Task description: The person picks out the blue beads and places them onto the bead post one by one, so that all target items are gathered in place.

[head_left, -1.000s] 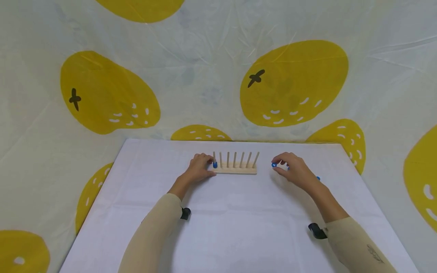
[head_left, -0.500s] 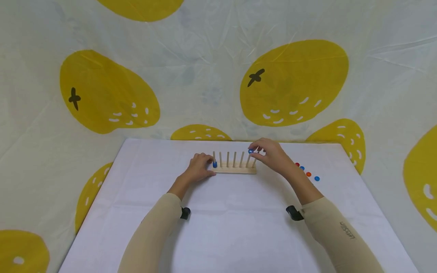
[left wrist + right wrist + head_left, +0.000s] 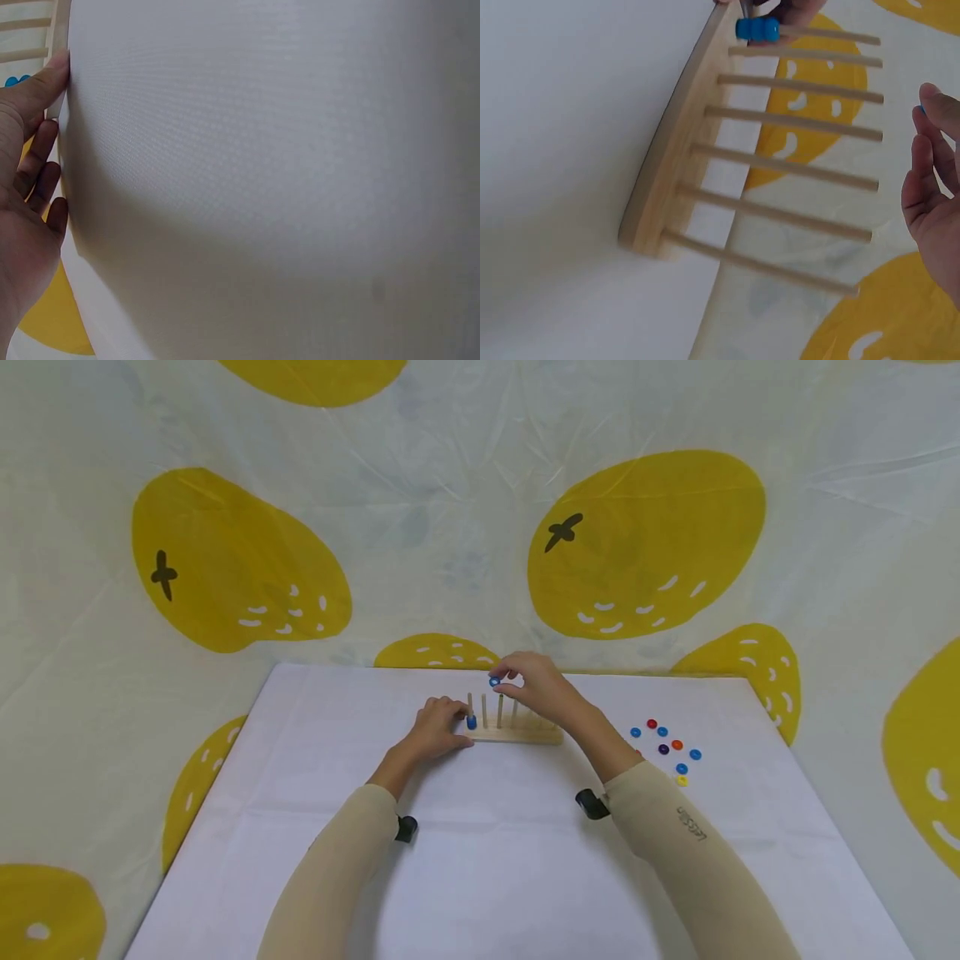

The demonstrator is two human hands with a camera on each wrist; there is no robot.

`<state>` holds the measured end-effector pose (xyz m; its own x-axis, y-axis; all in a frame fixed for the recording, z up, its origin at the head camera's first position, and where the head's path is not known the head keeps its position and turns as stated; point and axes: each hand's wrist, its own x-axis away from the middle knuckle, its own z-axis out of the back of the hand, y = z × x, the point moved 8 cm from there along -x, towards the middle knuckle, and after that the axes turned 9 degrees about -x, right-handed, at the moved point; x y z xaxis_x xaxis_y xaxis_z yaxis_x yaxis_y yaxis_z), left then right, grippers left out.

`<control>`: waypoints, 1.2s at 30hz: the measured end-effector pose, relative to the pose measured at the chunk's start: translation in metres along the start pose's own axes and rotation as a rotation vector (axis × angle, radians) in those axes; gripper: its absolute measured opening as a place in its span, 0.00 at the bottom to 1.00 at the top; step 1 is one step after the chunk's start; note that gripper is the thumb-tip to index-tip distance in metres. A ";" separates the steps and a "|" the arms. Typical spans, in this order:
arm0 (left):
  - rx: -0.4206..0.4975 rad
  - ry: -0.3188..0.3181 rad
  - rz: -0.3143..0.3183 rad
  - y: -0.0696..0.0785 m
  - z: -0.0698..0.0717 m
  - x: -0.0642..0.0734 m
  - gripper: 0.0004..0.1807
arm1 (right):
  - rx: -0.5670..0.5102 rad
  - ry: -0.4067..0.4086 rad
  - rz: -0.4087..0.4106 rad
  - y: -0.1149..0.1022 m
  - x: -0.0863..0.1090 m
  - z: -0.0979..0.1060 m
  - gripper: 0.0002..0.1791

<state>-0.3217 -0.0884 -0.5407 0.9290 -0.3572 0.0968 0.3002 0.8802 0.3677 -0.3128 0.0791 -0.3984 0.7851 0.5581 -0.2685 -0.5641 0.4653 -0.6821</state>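
Observation:
A wooden peg rack [image 3: 517,737] with a row of upright pegs stands near the far side of the table. Blue rings [image 3: 757,30] are stacked low on its leftmost peg. My left hand [image 3: 437,728] grips the rack's left end, thumb at the front and fingers behind; the left wrist view shows the thumb [image 3: 46,81] against the base. Between thumb and fingertips, my right hand [image 3: 542,685] pinches a blue ring [image 3: 494,681]. That ring is above the rack, a little right of the leftmost peg and higher than the peg tips. In the right wrist view it is mostly hidden.
Several small loose rings lie on the white table [image 3: 480,860] to the right, among them a red ring [image 3: 652,723], a purple ring [image 3: 663,749] and a yellow ring [image 3: 682,781]. A cloth with yellow fruit shapes [image 3: 645,543] hangs behind the table.
My right hand has carried the blue ring leftward and up, from right of the rack to above its left part. More loose rings show now. The left hand has stayed put.

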 end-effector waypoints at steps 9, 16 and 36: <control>-0.007 0.003 -0.004 -0.001 0.000 -0.001 0.29 | -0.009 -0.052 -0.020 -0.006 -0.020 -0.026 0.11; -0.005 0.015 -0.025 0.000 0.001 0.000 0.29 | 0.018 -0.091 -0.028 -0.007 -0.026 -0.036 0.10; 0.020 0.004 0.004 0.001 0.003 0.001 0.27 | 0.055 -0.117 -0.071 0.002 -0.026 -0.049 0.09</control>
<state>-0.3209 -0.0885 -0.5370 0.9309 -0.3527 0.0950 0.2921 0.8750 0.3861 -0.3215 0.0318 -0.4264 0.7899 0.5976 -0.1376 -0.5242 0.5415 -0.6573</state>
